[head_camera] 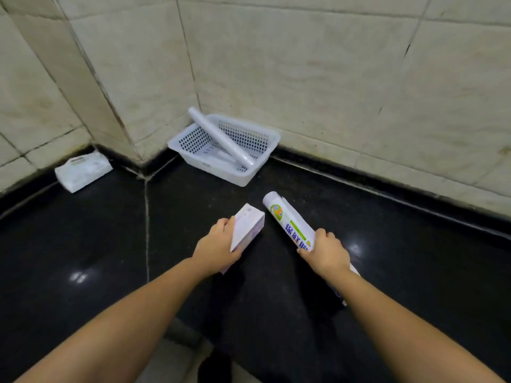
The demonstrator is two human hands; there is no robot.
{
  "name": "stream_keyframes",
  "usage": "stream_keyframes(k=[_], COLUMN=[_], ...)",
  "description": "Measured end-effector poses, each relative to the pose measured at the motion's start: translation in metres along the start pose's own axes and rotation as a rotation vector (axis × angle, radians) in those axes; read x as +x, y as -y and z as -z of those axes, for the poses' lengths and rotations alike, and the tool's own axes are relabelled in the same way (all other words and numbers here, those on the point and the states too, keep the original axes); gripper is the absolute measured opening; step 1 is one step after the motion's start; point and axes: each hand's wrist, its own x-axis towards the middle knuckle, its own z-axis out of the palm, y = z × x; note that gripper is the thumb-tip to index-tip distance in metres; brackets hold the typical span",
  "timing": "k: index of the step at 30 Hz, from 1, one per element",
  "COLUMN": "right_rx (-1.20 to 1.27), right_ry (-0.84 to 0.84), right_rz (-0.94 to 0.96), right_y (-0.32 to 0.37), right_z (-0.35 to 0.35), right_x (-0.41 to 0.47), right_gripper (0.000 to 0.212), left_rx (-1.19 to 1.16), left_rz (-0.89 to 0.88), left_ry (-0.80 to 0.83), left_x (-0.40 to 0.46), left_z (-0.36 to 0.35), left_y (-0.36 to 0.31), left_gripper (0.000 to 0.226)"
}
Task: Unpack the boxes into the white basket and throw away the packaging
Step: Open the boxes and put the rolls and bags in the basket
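A white perforated basket (193, 158) stands on the black counter against the tiled wall corner. A white roll (221, 138) lies diagonally in it, its far end sticking out over the rim. My left hand (215, 246) grips a long pale purple box (246, 228) from its left side, above the counter. My right hand (326, 251) holds a white roll with a printed label (287, 218), whose far end points toward the basket. The near ends of the box and the roll are hidden by my hands.
A white soft pack (83, 171) lies at the left against the wall. The black counter (401, 272) is glossy, with a seam running down its left part. Tiled walls close the back and the left side. The counter's front edge is near the bottom, between my forearms.
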Motion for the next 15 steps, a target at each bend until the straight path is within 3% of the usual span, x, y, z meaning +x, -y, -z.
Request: stream_keyframes(k=[4,8,12,15], right_rx=[0.008,-0.052,-0.077,-0.099], right_ry=[-0.053,-0.109,-0.091,-0.078], right_rz=[-0.159,-0.256,-0.320,-0.347], right_y=[0.024,0.041,0.044,0.044], right_z=[-0.023,-0.036,-0.036,-0.034], right_x=[-0.002,-0.012,-0.018,-0.024], right_gripper=[0.058,0.061,0.077,0.088], left_rx=[0.129,0.186,0.106,-0.001], left_rz=[-0.245,-0.352,-0.302,-0.236], left_ry=[0.097,0.157,0.123,0.164], left_x=[0.044,0.065,0.076,0.084], left_z=[0.007,0.009,0.002,0.006], left_y=[0.040,0.057,0.048,0.044], left_gripper=[0.082,0.087,0.090,0.071])
